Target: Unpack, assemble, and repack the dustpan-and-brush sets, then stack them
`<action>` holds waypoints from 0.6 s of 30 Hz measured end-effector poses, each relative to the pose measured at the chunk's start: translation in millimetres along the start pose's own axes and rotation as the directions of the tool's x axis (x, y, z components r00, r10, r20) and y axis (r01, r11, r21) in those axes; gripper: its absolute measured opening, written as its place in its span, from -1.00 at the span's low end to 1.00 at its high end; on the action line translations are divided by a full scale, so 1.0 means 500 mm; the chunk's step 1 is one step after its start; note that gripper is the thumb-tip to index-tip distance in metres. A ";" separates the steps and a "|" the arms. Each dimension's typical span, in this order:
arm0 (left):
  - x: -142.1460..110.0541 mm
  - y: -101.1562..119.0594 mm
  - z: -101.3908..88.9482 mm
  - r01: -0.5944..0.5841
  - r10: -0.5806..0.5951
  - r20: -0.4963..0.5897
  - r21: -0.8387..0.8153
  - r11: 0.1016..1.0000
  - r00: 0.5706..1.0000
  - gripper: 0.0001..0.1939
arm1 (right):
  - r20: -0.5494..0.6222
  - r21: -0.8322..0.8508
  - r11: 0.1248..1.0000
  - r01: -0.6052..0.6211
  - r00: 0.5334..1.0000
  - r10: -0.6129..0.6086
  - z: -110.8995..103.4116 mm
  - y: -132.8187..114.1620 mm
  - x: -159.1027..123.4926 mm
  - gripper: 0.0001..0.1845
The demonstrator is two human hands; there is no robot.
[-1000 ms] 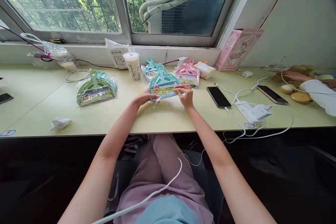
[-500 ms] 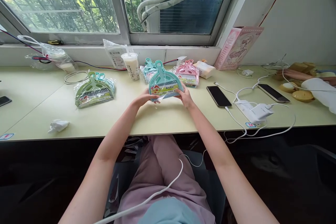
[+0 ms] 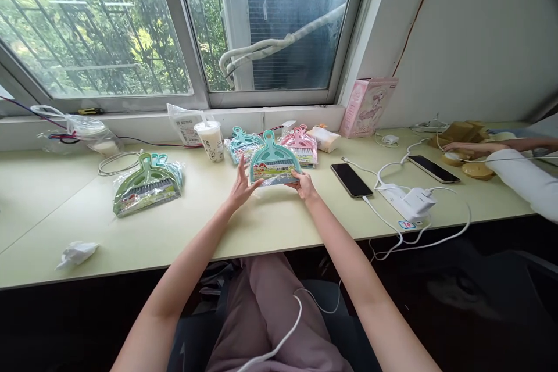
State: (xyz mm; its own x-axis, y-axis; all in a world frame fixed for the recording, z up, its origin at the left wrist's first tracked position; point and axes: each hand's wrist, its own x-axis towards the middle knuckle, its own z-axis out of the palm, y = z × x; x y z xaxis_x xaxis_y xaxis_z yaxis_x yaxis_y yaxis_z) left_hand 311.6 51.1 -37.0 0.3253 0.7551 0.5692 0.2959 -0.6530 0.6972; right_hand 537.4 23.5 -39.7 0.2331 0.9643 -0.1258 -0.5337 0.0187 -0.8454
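Observation:
A teal mini dustpan and brush set (image 3: 272, 157) in clear wrap is held upright above the table. My right hand (image 3: 303, 184) grips its lower right corner, thumb in front. At its lower left, my left hand (image 3: 242, 187) has its fingers spread and raised, with the thumb close to the wrap's edge; whether the thumb touches cannot be told. Behind it lie another teal set (image 3: 242, 140) and a pink dustpan and brush set (image 3: 304, 144), both wrapped. Further left rests a wrapped green set (image 3: 146, 186) with a teal one partly under it.
A lidded drink cup (image 3: 211, 140) stands behind my left hand. To the right are a phone (image 3: 351, 180), a power strip (image 3: 399, 200) with white cables, and a pink box (image 3: 368, 107). A co-worker's hand (image 3: 464, 148) is at far right. Crumpled tissue (image 3: 77, 254) lies front left.
My left hand has loosened from the dustpan set and its fingers have spread upward. My right hand still holds the set. The head view has tilted up.

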 end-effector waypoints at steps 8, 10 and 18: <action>-0.002 0.018 -0.003 -0.323 0.268 0.182 0.448 0.833 0.946 -0.55 | 0.015 0.040 0.999 -0.009 1.000 0.008 -0.001 0.003 -0.006 -0.89; 0.002 0.018 -0.003 -0.273 0.267 0.074 0.415 0.868 0.961 -0.73 | 0.042 0.021 0.999 -0.025 0.999 0.024 0.004 0.003 -0.010 -0.89; -0.001 0.041 0.012 -0.082 0.130 -0.353 0.147 0.986 0.927 -0.74 | 0.239 -0.016 1.000 0.004 0.971 0.000 0.011 0.000 -0.021 -0.95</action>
State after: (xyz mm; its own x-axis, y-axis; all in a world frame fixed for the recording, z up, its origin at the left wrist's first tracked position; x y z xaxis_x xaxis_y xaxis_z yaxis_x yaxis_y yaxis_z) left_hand 322.7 36.7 -25.5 0.0228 0.6355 0.7718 0.3969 -0.7143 0.5765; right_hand 530.4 14.7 -35.5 0.0324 0.9995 0.0022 -0.5201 0.0187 -0.8539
